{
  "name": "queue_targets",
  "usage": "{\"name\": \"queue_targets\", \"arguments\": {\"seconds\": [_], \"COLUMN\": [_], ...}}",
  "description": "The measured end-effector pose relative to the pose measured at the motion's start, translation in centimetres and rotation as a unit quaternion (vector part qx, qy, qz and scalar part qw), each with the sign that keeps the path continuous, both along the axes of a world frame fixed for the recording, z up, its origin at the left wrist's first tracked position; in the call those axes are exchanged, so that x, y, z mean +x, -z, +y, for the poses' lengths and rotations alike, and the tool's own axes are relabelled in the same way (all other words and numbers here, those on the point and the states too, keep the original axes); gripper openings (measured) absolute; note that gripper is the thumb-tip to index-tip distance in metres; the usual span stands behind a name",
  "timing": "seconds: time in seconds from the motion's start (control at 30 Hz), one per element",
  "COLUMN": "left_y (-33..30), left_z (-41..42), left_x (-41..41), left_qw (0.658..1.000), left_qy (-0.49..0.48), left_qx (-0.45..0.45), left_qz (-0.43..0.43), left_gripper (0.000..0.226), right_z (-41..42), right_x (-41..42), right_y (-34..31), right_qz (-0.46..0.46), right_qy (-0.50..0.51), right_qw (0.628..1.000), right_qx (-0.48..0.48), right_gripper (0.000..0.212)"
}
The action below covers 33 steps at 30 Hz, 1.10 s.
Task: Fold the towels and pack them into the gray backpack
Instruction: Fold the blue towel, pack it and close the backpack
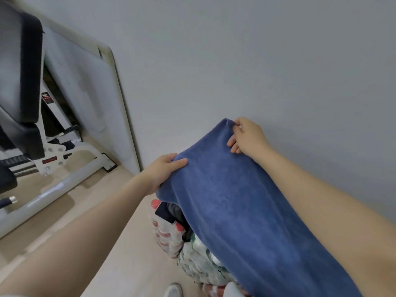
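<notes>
Head view, tilted. Blue towel is held up in the air, filling the centre to lower right of the frame, hanging from its top edge down past the bottom edge of the picture.

Left hand, centre of frame: grip pinches the towel's left upper edge, thumb on the near face, other fingers hidden behind the cloth.

Right hand, right of centre and higher: grip curled round the towel's top corner, fingertips folded onto the fabric.

Below the towel, lower centre: shrink-wrapped packs of bottles with red caps on the pale floor. Something dark lies on top of the packs, partly hidden; cannot tell what it is.

Upper left: white-framed exercise machine with black pads. Grey wall behind. White shoe tip at bottom centre.
</notes>
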<state>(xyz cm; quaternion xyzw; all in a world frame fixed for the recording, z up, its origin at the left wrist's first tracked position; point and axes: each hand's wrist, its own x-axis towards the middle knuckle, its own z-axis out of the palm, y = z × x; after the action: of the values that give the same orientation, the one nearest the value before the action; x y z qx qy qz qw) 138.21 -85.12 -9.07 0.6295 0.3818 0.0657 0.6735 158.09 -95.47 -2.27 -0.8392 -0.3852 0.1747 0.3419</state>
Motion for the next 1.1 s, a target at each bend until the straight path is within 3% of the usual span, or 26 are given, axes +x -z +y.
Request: {"name": "queue_targets", "arguments": {"seconds": [0.07, 0.2, 0.3, 0.47, 0.6, 0.67, 0.8, 0.97, 1.03, 1.1], "left_y": [-1.6, -4.1, -5.2, -5.9, -6.8, -7.3, -7.8, -7.7, -7.8, -7.6], "left_z": [0.8, 1.8, 1.5, -1.4, -5.8, -8.6, -15.3, -23.2, -26.0, -28.4], "left_x": [-0.2, -0.6, -0.9, -0.7, 0.3, 1.1, 2.6, 3.9, 4.1, 4.3], "left_qw": [0.999, 0.991, 0.988, 0.989, 0.981, 0.976, 0.961, 0.948, 0.938, 0.931], "left_qy": [-0.032, -0.069, -0.066, -0.012, 0.08, 0.126, 0.213, 0.284, 0.318, 0.342], "left_qx": [0.007, 0.018, 0.027, 0.016, -0.019, -0.03, -0.029, -0.002, 0.001, 0.004], "left_qz": [-0.034, -0.11, -0.134, -0.149, -0.178, -0.177, -0.171, -0.143, -0.138, -0.13], "left_gripper": [0.024, 0.014, 0.014, 0.021, 0.024, 0.018, 0.025, 0.031, 0.029, 0.032], "right_z": [1.4, 2.8, 2.7, -1.6, -7.6, -11.0, -18.5, -27.5, -30.3, -32.6], "right_x": [-0.5, -0.6, 0.1, 2.2, 3.1, 3.3, 3.1, 3.2, 3.6, 3.9], "right_y": [-0.7, -2.1, -2.2, -2.5, -3.6, -4.2, -4.4, -4.2, -3.8, -3.1], "right_qz": [-0.049, -0.194, -0.237, -0.188, -0.175, -0.101, 0.115, 0.225, 0.222, 0.16], "right_qy": [-0.023, -0.039, -0.017, -0.017, -0.005, 0.009, 0.027, 0.066, 0.097, 0.11], "right_qw": [0.999, 0.98, 0.971, 0.979, 0.981, 0.993, 0.991, 0.967, 0.967, 0.98], "right_qx": [-0.001, -0.018, -0.03, -0.077, -0.083, -0.052, 0.064, 0.1, 0.085, 0.052], "right_gripper": [0.013, 0.024, 0.019, 0.023, 0.01, 0.009, 0.03, 0.032, 0.031, 0.019]}}
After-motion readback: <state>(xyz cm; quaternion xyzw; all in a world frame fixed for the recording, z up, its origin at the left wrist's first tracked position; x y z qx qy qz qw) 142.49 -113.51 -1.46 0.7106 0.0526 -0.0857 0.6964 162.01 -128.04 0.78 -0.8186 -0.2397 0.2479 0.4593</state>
